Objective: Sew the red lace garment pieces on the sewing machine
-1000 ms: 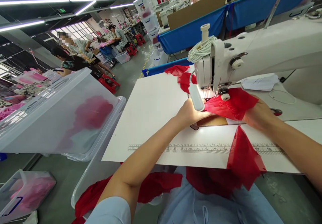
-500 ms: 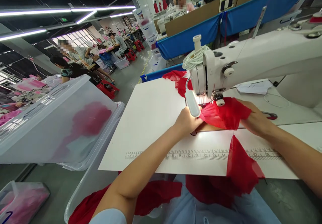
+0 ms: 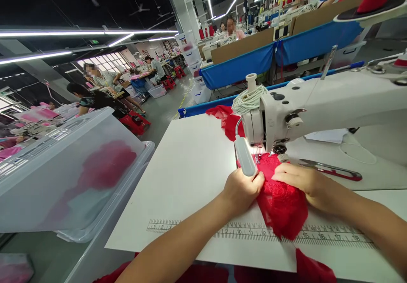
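- The left hand [image 3: 242, 188] lay on the white table [image 3: 190, 177] with its fingers curled down on the left edge of the red lace piece [image 3: 280, 202], pinning it; the small white lamp [image 3: 245, 161] shone straight onto the knuckles.
- The right hand [image 3: 300, 180] rested flat across the top of that same lace, fingers stretched toward the left hand and pressing the cloth down; neither hand was open wide, both were closed lightly on the fabric.
- The red lace piece sat just in front of the sewing machine [image 3: 318, 105], its upper edge tucked up by the presser foot [image 3: 276, 149]; its lower end spilled over the printed ruler [image 3: 254, 230] along the table's front edge, and more red cloth hung below the table edge.
- More red fabric [image 3: 226, 117] was bunched behind the machine head, touching it on the far side; a coil of white cord [image 3: 249, 98] was wound round the post on top of the machine.
- Red-handled scissors [image 3: 330, 170] lay on the machine bed to the right, near the right hand but apart from it; a sheet of paper [image 3: 327, 135] sat further back.
- To the left, a clear plastic bin [image 3: 63, 173] held a red heap, well apart from the hands.
- Other people [image 3: 98, 84] sat working at benches far off; blue cloth dividers [image 3: 286, 50] ran across behind the machine.
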Available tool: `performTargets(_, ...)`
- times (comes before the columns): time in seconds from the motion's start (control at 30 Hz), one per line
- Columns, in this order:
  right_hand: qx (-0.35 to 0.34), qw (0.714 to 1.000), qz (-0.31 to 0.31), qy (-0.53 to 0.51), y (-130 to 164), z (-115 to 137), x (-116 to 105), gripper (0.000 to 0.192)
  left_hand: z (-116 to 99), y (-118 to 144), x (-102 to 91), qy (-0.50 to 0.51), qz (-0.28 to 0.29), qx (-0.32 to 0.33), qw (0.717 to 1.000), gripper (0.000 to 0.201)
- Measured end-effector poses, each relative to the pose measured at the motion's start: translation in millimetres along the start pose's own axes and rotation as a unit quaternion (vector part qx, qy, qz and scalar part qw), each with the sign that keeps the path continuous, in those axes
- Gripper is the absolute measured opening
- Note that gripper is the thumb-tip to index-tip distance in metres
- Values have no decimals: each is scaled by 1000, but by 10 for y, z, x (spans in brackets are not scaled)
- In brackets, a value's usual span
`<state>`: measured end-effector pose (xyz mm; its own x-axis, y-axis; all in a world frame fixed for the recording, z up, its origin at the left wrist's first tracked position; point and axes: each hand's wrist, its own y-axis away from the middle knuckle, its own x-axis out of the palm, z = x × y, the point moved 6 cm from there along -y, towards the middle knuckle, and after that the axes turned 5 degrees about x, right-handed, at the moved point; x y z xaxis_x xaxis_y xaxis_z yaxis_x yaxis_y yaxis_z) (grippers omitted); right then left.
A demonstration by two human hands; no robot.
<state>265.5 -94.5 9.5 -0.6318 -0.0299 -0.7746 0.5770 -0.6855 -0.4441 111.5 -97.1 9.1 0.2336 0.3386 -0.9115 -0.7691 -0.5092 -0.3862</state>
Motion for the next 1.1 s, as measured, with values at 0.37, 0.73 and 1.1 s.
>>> performTargets(0.37,-33,989,-35,142,21,54,153,23,-131,23,-177,-57,6,9,998,25)
performTargets(0.73,-25,980,-60,188,48,88,148,27,-147,119,-93,-95,1,25,995,35)
performTargets(1.1,-13,977,-48,209,74,75,179,31,-54,126,-61,-54,33,6,998,35)
